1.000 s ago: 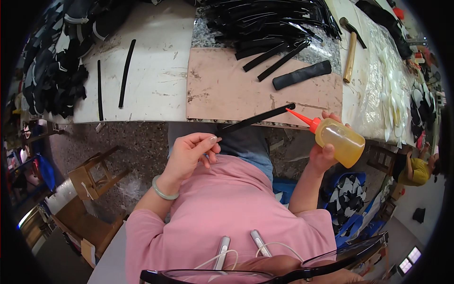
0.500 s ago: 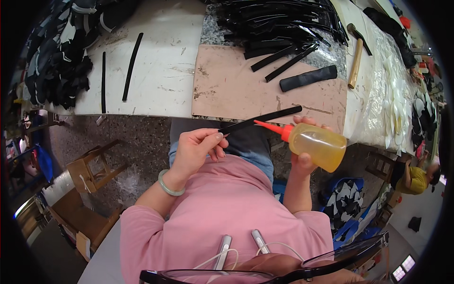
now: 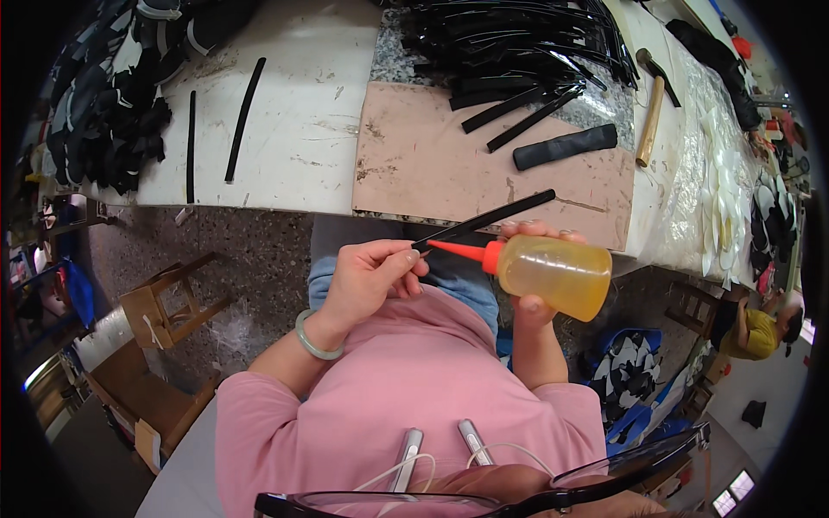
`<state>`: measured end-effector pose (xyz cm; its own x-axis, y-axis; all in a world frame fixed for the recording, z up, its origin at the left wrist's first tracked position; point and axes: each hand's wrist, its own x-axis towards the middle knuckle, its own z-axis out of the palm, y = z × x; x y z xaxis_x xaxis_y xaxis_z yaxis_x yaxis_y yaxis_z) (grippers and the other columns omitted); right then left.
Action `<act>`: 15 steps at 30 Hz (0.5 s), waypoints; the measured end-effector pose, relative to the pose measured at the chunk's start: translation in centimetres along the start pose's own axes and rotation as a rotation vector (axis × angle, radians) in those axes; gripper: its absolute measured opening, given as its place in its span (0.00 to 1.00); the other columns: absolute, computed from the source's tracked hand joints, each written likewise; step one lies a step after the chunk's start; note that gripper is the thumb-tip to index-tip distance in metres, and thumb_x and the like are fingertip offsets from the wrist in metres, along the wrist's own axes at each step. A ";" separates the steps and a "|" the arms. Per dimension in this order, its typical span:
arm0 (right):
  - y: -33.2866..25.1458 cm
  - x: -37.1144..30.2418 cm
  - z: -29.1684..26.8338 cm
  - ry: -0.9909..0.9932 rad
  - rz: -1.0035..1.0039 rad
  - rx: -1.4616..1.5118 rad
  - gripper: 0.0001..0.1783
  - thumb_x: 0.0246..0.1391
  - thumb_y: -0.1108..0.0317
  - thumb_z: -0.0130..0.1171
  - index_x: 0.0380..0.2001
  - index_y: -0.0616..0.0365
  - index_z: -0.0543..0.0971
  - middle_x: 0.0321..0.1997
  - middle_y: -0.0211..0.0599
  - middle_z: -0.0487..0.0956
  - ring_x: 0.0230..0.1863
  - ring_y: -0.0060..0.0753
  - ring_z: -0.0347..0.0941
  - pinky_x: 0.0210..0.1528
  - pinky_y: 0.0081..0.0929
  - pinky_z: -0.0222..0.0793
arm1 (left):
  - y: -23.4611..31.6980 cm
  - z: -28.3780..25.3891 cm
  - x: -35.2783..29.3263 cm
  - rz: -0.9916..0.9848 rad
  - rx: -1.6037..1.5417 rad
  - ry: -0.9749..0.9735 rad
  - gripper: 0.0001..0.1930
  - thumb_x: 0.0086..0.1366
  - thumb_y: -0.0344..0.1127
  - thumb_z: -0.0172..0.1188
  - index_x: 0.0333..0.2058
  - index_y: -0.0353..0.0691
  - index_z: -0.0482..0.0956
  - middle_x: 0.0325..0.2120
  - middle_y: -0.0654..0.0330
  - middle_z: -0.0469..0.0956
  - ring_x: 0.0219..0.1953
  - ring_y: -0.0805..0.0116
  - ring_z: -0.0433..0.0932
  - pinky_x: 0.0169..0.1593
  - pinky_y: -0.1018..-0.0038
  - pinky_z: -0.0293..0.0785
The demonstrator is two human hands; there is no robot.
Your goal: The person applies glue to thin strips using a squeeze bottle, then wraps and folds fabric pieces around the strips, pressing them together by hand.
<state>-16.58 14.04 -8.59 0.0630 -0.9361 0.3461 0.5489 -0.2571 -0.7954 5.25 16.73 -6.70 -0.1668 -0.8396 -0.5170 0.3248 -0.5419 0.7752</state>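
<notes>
My left hand (image 3: 373,278) pinches the near end of a narrow black strip (image 3: 492,217) between thumb and fingers. The strip slants up to the right, its far end over the table's front edge. My right hand (image 3: 537,276) is wrapped round a clear squeeze bottle (image 3: 557,274) of yellow liquid, tipped on its side. Its red pointed nozzle (image 3: 458,250) reaches the strip close to my left fingertips; whether it touches, I cannot tell. Two more black strips (image 3: 246,121) lie apart on the white tabletop at the left.
A heap of glossy black strips (image 3: 518,43) lies at the back, behind a dark rolled piece (image 3: 566,147) on the pinkish board (image 3: 406,155). A wooden-handled hammer (image 3: 652,121) rests to the right. Black pieces (image 3: 112,121) pile up far left. Wooden stools (image 3: 173,298) stand below.
My right hand has brought the bottle left and slightly down, so its nozzle has moved from mid-strip to near my left fingers. My left hand has shifted slightly right, still pinching the strip.
</notes>
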 end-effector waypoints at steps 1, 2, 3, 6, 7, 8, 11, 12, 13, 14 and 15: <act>-0.3 0.0 -0.3 0.045 0.005 -0.026 0.47 0.39 0.58 0.74 0.59 0.44 0.55 0.53 0.50 0.69 0.54 0.51 0.68 0.56 0.50 0.65 | 0.0 0.0 0.0 0.000 -0.001 -0.003 0.09 0.64 0.28 0.54 0.39 0.29 0.78 0.26 0.56 0.80 0.23 0.76 0.78 0.24 0.82 0.74; -0.6 0.0 -0.8 0.046 0.004 -0.029 0.47 0.39 0.58 0.74 0.59 0.44 0.55 0.53 0.50 0.69 0.54 0.51 0.68 0.56 0.50 0.65 | 0.0 0.0 -0.1 0.006 -0.008 -0.008 0.09 0.64 0.27 0.54 0.39 0.29 0.78 0.26 0.56 0.79 0.23 0.75 0.78 0.24 0.81 0.74; -0.7 0.0 -1.6 0.085 -0.021 -0.108 0.46 0.40 0.57 0.74 0.58 0.44 0.56 0.53 0.50 0.69 0.54 0.51 0.68 0.56 0.51 0.65 | 0.0 0.1 -0.1 0.011 -0.016 -0.013 0.09 0.64 0.27 0.54 0.40 0.28 0.77 0.27 0.55 0.79 0.22 0.74 0.78 0.25 0.81 0.75; -1.5 0.1 -3.0 0.148 -0.093 -0.285 0.43 0.43 0.51 0.69 0.58 0.50 0.60 0.52 0.49 0.70 0.53 0.52 0.68 0.52 0.47 0.70 | 0.0 -0.1 0.0 0.038 -0.047 -0.003 0.09 0.64 0.26 0.54 0.40 0.28 0.77 0.26 0.54 0.79 0.22 0.73 0.78 0.26 0.79 0.75; -1.9 0.1 -3.5 0.205 -0.106 -0.320 0.43 0.43 0.50 0.69 0.58 0.50 0.60 0.52 0.49 0.70 0.53 0.52 0.69 0.52 0.48 0.70 | 0.0 -0.1 0.1 0.037 -0.047 -0.009 0.09 0.64 0.26 0.54 0.40 0.28 0.77 0.26 0.54 0.79 0.22 0.73 0.78 0.26 0.79 0.75; -2.3 0.1 -4.0 0.262 -0.119 -0.354 0.43 0.42 0.50 0.69 0.58 0.50 0.60 0.51 0.49 0.71 0.52 0.53 0.69 0.53 0.48 0.70 | 0.1 -0.3 0.1 0.043 -0.046 -0.001 0.09 0.64 0.26 0.54 0.40 0.28 0.77 0.26 0.54 0.79 0.22 0.73 0.77 0.26 0.79 0.75; -3.3 0.4 -5.9 0.309 -0.176 -0.411 0.42 0.42 0.51 0.70 0.57 0.51 0.60 0.51 0.51 0.71 0.52 0.52 0.70 0.55 0.49 0.68 | 0.2 -0.4 0.2 0.053 -0.048 0.007 0.09 0.64 0.25 0.54 0.40 0.27 0.77 0.26 0.53 0.79 0.22 0.73 0.77 0.26 0.78 0.76; -3.6 0.4 -6.4 0.352 -0.198 -0.441 0.43 0.41 0.51 0.71 0.56 0.51 0.59 0.50 0.51 0.72 0.52 0.51 0.70 0.56 0.50 0.66 | 0.2 -0.5 0.2 0.059 -0.050 0.014 0.08 0.64 0.25 0.54 0.40 0.27 0.77 0.26 0.53 0.79 0.22 0.73 0.77 0.26 0.78 0.76; -3.8 0.6 -6.9 0.351 -0.239 -0.464 0.41 0.42 0.52 0.70 0.55 0.52 0.60 0.51 0.52 0.71 0.52 0.51 0.70 0.57 0.50 0.65 | 0.3 -0.5 0.1 0.059 -0.050 0.013 0.08 0.64 0.25 0.54 0.40 0.27 0.77 0.26 0.53 0.79 0.22 0.73 0.77 0.26 0.78 0.76; -4.0 0.7 -7.4 0.350 -0.240 -0.461 0.41 0.42 0.52 0.70 0.55 0.52 0.60 0.51 0.52 0.71 0.52 0.51 0.70 0.57 0.50 0.65 | 0.3 -0.6 -0.1 0.072 -0.024 0.015 0.08 0.64 0.25 0.54 0.39 0.27 0.78 0.26 0.54 0.79 0.22 0.73 0.77 0.27 0.78 0.76; -4.2 0.8 -7.8 0.371 -0.272 -0.515 0.41 0.43 0.51 0.69 0.56 0.53 0.60 0.51 0.53 0.71 0.52 0.52 0.70 0.57 0.50 0.65 | 0.5 -0.6 -0.3 0.087 0.004 0.021 0.08 0.64 0.25 0.54 0.39 0.27 0.78 0.26 0.54 0.79 0.22 0.73 0.77 0.27 0.78 0.76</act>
<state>-25.33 12.55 -8.86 -0.3605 -0.8187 0.4470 0.0327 -0.4900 -0.8711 5.98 16.74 -6.41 -0.1185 -0.8827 -0.4547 0.3334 -0.4667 0.8192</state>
